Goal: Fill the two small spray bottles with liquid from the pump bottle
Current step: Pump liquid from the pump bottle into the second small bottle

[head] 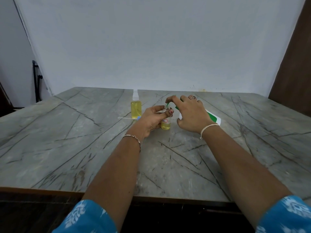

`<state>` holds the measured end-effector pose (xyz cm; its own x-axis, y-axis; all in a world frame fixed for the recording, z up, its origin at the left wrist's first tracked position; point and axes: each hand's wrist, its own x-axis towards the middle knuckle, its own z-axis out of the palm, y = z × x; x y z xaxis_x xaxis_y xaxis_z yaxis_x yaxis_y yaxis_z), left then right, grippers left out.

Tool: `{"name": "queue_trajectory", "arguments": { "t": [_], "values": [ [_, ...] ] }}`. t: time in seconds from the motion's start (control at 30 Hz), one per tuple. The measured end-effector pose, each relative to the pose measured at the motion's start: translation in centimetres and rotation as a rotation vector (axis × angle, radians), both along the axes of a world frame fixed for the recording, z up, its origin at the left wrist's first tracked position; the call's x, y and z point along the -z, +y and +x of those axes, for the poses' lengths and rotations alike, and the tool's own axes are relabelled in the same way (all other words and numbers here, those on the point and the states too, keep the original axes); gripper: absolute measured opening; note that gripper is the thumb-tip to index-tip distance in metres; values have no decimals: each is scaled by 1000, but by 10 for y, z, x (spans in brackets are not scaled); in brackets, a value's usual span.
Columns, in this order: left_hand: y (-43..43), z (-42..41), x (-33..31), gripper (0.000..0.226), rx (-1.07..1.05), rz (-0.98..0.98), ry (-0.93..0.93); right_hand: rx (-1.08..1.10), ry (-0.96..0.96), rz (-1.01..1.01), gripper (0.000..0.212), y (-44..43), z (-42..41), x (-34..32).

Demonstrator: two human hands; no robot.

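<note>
My left hand (152, 119) grips a small open spray bottle (166, 126) that stands upright on the table, partly filled with yellow liquid and bearing a small label. My right hand (190, 113) holds the white-and-green pump bottle (213, 117), tilted sideways, with its green nozzle over the small bottle's open neck and a finger on the pump top. Most of the pump bottle is hidden behind that hand. A second small spray bottle (136, 105), filled with yellow liquid and capped with its clear sprayer, stands to the left.
A loose spray head with a white dip tube (129, 118) lies on the grey marble table (84, 148) beside the capped bottle. A pale backdrop rises behind the table's far edge. The near table edge runs below my forearms.
</note>
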<state>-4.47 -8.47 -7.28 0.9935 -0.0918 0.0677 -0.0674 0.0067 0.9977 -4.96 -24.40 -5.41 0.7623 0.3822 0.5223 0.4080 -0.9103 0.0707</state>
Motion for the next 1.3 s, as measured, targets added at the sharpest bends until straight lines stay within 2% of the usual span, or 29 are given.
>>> {"name": "queue_trajectory", "arguments": {
  "t": [0.17,0.43,0.53,0.7,0.83,0.97,1.13,1.3],
  "values": [
    [0,1,0,33,10,0,-5,4,-14,4,66,2,1,0],
    [1,0,0,33,7,-5,-3,-9,-26,-50,80,-5,-1,1],
    [1,1,0,45,-3,1,-3,-4,-18,-40,75,-3,0,1],
    [-1,1,1,34,-3,18,-7,6,-23,-3,65,-1,3,2],
    [-3,2,1,47,-12,24,-11,9,-30,-3,65,0,4,2],
    [-3,1,0,42,-4,19,-27,8,-29,-27,72,-3,3,2],
    [-3,2,0,59,-9,28,-34,2,-32,-60,82,-6,1,2],
    [-2,1,0,53,-3,23,-29,-4,-7,-41,76,-4,2,1]
  ]
}}
